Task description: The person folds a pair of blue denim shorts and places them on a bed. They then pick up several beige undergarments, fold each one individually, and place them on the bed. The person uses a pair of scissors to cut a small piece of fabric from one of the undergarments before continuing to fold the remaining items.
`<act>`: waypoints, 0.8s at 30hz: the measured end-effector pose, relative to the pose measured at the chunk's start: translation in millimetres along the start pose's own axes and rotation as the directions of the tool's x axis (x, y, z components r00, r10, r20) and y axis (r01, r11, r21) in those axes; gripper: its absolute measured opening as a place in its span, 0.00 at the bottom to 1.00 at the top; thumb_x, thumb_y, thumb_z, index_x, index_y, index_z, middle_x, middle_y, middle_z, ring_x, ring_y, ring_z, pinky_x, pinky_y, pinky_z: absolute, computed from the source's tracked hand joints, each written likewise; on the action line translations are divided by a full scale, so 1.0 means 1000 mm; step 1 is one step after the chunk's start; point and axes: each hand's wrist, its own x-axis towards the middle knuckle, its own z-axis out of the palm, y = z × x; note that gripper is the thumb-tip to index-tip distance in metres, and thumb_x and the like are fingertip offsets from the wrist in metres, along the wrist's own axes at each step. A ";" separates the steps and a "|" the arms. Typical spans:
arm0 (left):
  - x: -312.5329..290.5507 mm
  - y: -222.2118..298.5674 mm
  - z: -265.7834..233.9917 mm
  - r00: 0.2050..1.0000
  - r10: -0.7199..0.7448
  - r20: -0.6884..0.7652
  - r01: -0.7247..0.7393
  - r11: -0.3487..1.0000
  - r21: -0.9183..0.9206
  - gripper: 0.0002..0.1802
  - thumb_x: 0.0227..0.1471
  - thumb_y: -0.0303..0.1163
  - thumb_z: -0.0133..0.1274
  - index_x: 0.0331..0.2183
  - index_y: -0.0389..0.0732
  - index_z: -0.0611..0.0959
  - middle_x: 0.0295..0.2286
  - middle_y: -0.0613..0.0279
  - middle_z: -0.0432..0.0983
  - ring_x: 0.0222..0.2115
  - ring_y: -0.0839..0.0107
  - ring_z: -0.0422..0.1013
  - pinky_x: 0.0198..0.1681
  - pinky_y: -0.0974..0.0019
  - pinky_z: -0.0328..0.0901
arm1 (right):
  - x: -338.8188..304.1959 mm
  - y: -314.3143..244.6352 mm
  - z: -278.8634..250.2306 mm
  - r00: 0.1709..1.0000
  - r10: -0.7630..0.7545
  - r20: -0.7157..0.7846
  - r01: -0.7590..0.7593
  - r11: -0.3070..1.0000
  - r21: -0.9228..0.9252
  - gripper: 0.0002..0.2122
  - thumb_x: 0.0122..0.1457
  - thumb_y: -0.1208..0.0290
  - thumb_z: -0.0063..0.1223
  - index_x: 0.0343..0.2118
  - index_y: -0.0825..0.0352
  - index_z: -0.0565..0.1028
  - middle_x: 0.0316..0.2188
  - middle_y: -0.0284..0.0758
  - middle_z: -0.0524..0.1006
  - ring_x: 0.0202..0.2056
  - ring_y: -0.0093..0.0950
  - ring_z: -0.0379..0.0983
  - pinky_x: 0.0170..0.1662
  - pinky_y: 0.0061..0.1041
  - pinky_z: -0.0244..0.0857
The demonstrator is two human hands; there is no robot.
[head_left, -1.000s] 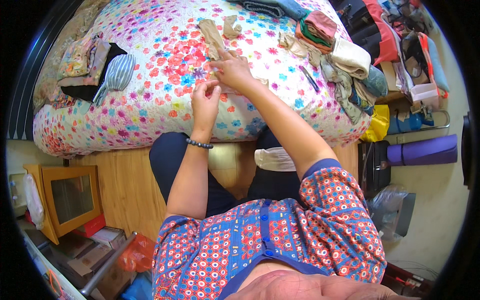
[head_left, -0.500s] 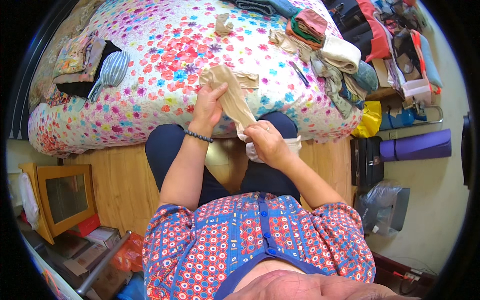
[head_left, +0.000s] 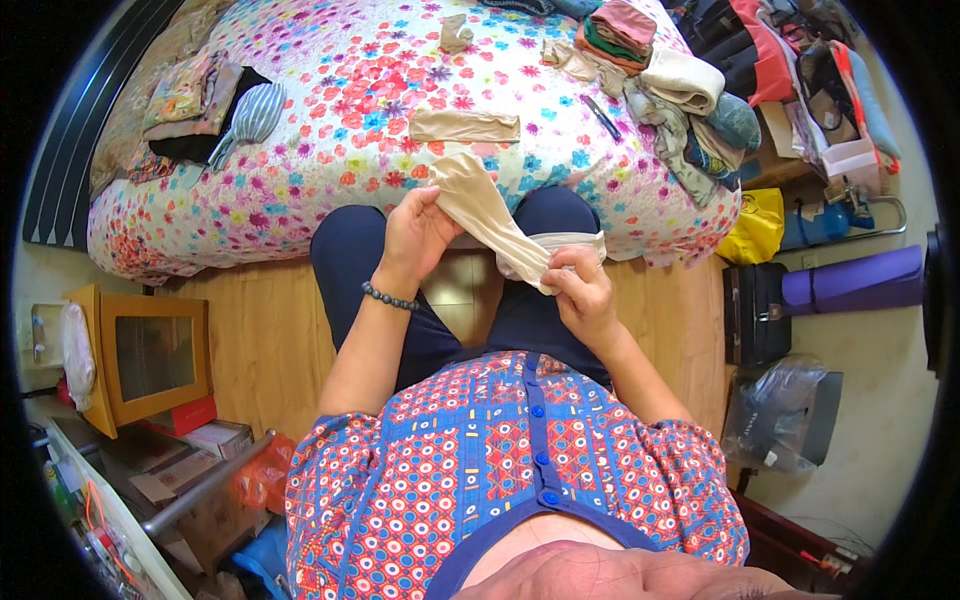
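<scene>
A thin beige sock [head_left: 492,213] is stretched at a slant over my lap, above my knees. My left hand [head_left: 420,232] pinches its wide upper end, thumb on top. At the lower end, the fingers of my right hand [head_left: 582,291] are closed on the narrow part. A whitish cloth piece [head_left: 590,241], perhaps another sock, lies across my right knee, partly behind the held sock. On the bed just beyond is a second beige sock [head_left: 464,126], laid flat sideways. A crumpled beige piece [head_left: 456,33] sits farther back.
The bed [head_left: 330,150] has a flowered cover. Folded clothes [head_left: 195,110] and a striped cloth bundle [head_left: 254,112] lie at its left. More clothes [head_left: 685,100] are piled at its right, beside a dark pen-like object [head_left: 602,117]. A wooden cabinet [head_left: 155,355] stands at left.
My right hand has drawn back to the right, and the sock slants more freely between both hands. The view has shifted, uncovering the flat sock on the bed.
</scene>
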 end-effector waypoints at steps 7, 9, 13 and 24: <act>-0.024 -0.016 0.004 0.993 0.035 -0.114 -0.017 0.988 0.153 0.22 0.58 0.32 0.34 0.51 0.31 0.66 0.46 0.51 0.69 0.46 0.63 0.68 0.49 0.60 0.63 | -0.001 -0.018 -0.003 0.968 -0.011 0.251 -0.031 0.986 0.161 0.15 0.40 0.81 0.56 0.35 0.68 0.73 0.37 0.41 0.71 0.41 0.40 0.68 0.44 0.33 0.63; -0.022 -0.017 -0.003 0.985 0.036 -0.168 0.009 0.965 0.262 0.20 0.58 0.30 0.38 0.50 0.32 0.67 0.43 0.55 0.71 0.42 0.67 0.70 0.45 0.64 0.66 | 0.011 -0.023 -0.008 0.879 -0.085 0.469 -0.066 0.953 0.297 0.19 0.41 0.78 0.59 0.40 0.67 0.71 0.39 0.41 0.70 0.44 0.40 0.67 0.47 0.34 0.61; -0.007 -0.019 -0.004 0.985 0.012 -0.172 0.062 0.906 0.419 0.20 0.58 0.33 0.43 0.50 0.36 0.68 0.37 0.58 0.73 0.36 0.73 0.71 0.39 0.73 0.67 | 0.045 0.036 -0.029 0.964 0.171 0.205 -0.221 0.941 0.255 0.15 0.46 0.74 0.58 0.39 0.68 0.72 0.37 0.37 0.73 0.42 0.32 0.69 0.46 0.28 0.63; 0.077 -0.011 -0.020 0.976 0.122 -0.182 0.008 0.811 0.586 0.11 0.58 0.34 0.44 0.37 0.37 0.75 0.28 0.66 0.74 0.27 0.80 0.71 0.29 0.77 0.66 | 0.122 0.265 0.017 0.772 0.608 -0.187 -0.599 0.596 -0.534 0.27 0.51 0.60 0.54 0.51 0.69 0.63 0.49 0.45 0.66 0.50 0.44 0.63 0.51 0.40 0.58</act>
